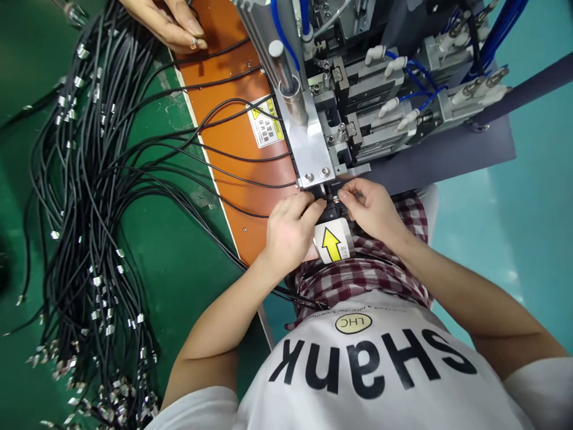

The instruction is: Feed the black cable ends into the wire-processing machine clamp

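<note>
At the near end of the machine's fixture (332,213), my two hands work close together. My left hand (290,232) is closed, its thumb and fingertips at the black cable (248,211) that runs in from the left. My right hand (375,210) pinches a small metal cable end (336,199) between thumb and forefinger, right at the fixture. My fingers partly hide the cable between the hands. A white label with a yellow arrow (331,242) sits just below the fixture, close to my left hand.
A large bundle of black cables (96,197) with metal ends lies on the green mat (179,286) at left. Several cables cross the orange plate (250,77) into the machine. Metal cylinders with blue air hoses (421,77) stand behind. Another person's hand (172,27) holds a small metal piece.
</note>
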### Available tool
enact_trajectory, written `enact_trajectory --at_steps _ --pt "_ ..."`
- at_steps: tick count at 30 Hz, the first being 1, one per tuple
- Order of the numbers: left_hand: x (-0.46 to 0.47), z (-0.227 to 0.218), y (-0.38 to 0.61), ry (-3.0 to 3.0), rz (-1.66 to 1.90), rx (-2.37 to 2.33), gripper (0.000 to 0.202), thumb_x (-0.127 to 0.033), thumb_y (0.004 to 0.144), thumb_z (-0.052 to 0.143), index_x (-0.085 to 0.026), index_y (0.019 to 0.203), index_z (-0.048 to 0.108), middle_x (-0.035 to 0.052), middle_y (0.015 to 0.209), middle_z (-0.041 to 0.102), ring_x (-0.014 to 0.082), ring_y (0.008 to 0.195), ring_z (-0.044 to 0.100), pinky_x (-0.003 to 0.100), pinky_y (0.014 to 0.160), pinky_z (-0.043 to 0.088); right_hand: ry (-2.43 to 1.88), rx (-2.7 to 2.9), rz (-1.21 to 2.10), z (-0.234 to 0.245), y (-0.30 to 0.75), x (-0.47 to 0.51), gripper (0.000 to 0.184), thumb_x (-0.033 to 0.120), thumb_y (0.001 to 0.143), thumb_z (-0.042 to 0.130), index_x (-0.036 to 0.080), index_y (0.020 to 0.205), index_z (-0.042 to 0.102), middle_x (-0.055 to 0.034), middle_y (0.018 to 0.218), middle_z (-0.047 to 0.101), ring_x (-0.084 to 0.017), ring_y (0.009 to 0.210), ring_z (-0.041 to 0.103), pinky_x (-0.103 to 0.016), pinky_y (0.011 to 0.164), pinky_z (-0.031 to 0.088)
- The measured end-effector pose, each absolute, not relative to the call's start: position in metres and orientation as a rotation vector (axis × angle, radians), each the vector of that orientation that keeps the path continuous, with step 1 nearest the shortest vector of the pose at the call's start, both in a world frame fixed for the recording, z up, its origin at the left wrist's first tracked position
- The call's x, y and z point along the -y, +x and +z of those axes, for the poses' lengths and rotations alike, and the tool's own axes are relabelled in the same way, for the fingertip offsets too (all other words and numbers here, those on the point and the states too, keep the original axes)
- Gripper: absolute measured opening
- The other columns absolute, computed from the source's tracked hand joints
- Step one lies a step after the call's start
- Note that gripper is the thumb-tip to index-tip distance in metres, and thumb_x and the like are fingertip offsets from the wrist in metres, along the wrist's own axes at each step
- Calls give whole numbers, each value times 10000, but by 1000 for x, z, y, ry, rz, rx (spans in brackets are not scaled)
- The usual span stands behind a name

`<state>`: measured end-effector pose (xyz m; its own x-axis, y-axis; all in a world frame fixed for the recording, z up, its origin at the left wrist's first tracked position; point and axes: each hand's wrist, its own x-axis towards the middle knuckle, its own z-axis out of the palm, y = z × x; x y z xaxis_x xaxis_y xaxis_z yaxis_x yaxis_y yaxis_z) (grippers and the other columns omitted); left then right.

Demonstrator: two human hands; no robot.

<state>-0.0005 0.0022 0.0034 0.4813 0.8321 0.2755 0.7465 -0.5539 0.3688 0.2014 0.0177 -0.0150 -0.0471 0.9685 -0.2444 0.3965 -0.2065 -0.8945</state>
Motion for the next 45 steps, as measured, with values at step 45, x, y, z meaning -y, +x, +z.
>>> enact_trajectory --at_steps 45 --pt "12 18 -29 2373 569 -1679 413 -242 1043 357 -155 1411 522 162 1321 584 274 1246 533 449 1038 499 -1447 712 1625 -24 250 25 304 490 807 784 206 902 727 14 822 609 -70 610 527 -219 571 410"
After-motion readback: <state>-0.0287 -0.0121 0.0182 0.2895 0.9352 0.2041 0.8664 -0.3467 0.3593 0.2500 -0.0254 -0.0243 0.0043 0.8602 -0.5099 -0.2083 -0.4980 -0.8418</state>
